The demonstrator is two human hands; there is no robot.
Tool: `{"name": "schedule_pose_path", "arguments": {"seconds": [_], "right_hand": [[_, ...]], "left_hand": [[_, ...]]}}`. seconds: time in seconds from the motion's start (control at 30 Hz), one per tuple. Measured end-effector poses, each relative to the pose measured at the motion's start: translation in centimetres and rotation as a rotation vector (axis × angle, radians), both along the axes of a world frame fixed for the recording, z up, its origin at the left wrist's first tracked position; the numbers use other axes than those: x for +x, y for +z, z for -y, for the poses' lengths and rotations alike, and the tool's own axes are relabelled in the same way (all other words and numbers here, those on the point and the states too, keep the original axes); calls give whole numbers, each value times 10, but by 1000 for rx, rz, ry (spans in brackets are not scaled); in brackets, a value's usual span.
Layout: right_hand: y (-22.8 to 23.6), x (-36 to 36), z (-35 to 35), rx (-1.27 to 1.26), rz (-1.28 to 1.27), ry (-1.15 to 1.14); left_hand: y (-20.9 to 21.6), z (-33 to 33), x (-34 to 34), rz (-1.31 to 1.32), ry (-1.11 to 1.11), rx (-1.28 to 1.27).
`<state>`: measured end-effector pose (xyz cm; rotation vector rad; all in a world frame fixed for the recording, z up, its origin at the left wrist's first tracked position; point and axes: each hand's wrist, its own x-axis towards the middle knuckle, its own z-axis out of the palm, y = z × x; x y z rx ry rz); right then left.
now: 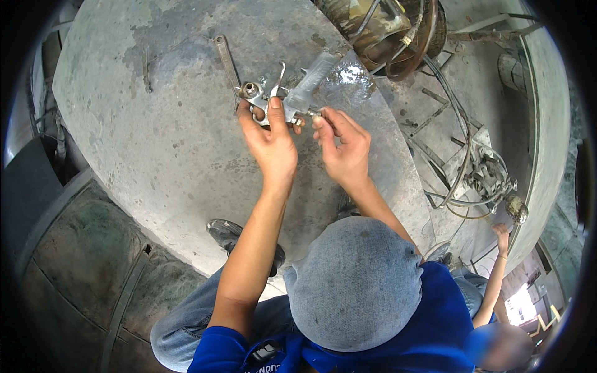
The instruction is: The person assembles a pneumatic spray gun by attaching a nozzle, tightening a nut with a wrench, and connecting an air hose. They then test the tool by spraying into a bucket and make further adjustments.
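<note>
A silver metal spray gun [309, 85] is held above the grey concrete floor, its handle pointing up and to the right. My left hand [272, 149] is closed around the gun's body, with the thumb beside the curved trigger [277, 79]. At the gun's lower right end, my right hand [347, 144] pinches a small metal knob [313, 113] between thumb and fingertips. A round threaded fitting [250, 89] shows at the gun's left end. Just beyond my left hand lies a wrench [224, 57], partly hidden by the gun.
A thin metal piece [147, 71] lies at the far left. A stained drum [407, 34] with hoses stands at the far right, near a wet patch [353, 76]. More hoses [463, 127] and greasy metal parts [488, 177] lie right. Another person's hand [500, 233] reaches toward them.
</note>
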<state>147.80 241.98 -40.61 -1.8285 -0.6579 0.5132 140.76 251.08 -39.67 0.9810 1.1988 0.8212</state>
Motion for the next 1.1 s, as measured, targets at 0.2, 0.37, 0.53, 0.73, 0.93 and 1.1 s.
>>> {"name": "schedule_pose_path", "arguments": {"seconds": [0.2, 0.37, 0.53, 0.73, 0.93, 1.1], "right_hand": [[-5, 0, -2, -77, -622, -46], [-5, -5, -2, 63, -686, -57], [-9, 0, -5, -6, -818, -13], [-12, 0, -8, -28, -879, 30], [-15, 3, -5, 3, -993, -4], [-16, 3, -3, -26, -929, 64]], "left_hand": [[4, 3, 4, -59, 0, -11], [3, 3, 0, -78, 26, -60], [2, 4, 0, -89, 8, -24], [-2, 5, 0, -102, 33, -32], [-6, 18, 0, -186, 59, 29], [-7, 16, -1, -155, 53, 1]]}}
